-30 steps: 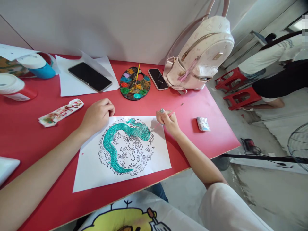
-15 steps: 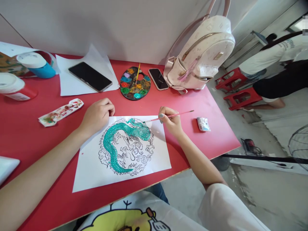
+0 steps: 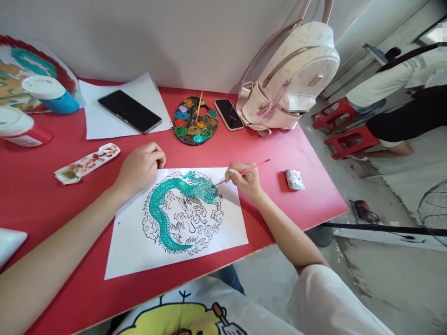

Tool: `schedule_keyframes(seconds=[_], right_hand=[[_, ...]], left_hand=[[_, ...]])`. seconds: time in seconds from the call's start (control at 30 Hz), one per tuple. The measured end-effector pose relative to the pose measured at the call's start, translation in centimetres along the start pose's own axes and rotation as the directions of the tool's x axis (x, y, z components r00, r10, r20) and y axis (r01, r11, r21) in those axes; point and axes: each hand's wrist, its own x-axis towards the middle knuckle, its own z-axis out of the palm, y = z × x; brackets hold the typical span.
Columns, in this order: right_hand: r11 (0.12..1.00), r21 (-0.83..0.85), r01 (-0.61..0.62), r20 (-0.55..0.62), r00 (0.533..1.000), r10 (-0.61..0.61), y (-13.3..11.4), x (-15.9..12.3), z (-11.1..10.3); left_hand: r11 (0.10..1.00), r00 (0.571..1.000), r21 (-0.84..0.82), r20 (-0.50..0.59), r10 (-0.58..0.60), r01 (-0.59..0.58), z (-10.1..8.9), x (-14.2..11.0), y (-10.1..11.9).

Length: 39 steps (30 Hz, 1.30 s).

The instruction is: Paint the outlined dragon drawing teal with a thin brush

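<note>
Table [image 3: 275, 204]: red, beneath the dragon drawing [image 3: 179, 221], partly painted green.
Right hand [image 3: 245, 180]: fingers pinched round a pink brush [image 3: 253, 167], tip at the drawing's green part.
Left hand [image 3: 141, 167]: loosely curled at the drawing's upper left edge; whether it holds anything is hidden.
Palette [image 3: 190, 117]: beyond the drawing.

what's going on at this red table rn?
A person has a pink paintbrush in the right hand, its tip at the teal body of a dragon on a white sheet. The left hand, curled, rests by the sheet's upper left corner. Most of the body is teal; the dragon's head is bare line art. A paint palette with another brush lies beyond the sheet.
</note>
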Motion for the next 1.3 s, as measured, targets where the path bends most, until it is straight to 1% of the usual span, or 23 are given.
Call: schedule_keyframes(seconds=[0.17, 0.27, 0.37, 0.53, 0.83, 1.03, 1.3], right_hand=[[1.0, 0.026, -0.006, 0.012, 1.0, 0.006, 0.1, -0.2, 0.0], [1.0, -0.006, -0.017, 0.003, 1.0, 0.017, 0.2, -0.2, -0.1], [0.999, -0.041, -0.003, -0.011, 1.0, 0.002, 0.3, -0.1, -0.1], [1.0, -0.016, 0.008, 0.03, 1.0, -0.008, 0.5, -0.1, -0.1], [0.995, -0.053, 0.084, -0.041, 0.995, -0.086, 0.8, -0.2, -0.3], [0.995, -0.039, 0.092, 0.021, 0.996, -0.091, 0.6, -0.4, 0.0], [0.998, -0.017, 0.056, 0.08, 0.995, -0.054, 0.4, -0.5, 0.0]], left_hand=[[1.0, 1.0, -0.004, 0.004, 0.001, -0.001, -0.2, -0.1, 0.2], [1.0, 1.0, -0.006, -0.004, 0.007, -0.007, -0.2, -0.1, 0.1], [1.0, 1.0, -0.005, -0.022, 0.013, -0.013, 0.1, 0.0, -0.3], [0.999, 0.999, 0.003, -0.041, 0.035, -0.035, 0.6, 0.0, -0.8], [0.999, 0.998, 0.001, -0.044, 0.041, -0.041, 0.3, 0.0, -0.8], [0.999, 0.998, 0.002, -0.044, 0.039, -0.039, 0.5, 0.0, -0.9], [0.999, 0.999, 0.008, -0.042, 0.032, -0.032, 0.4, -0.1, -0.9]])
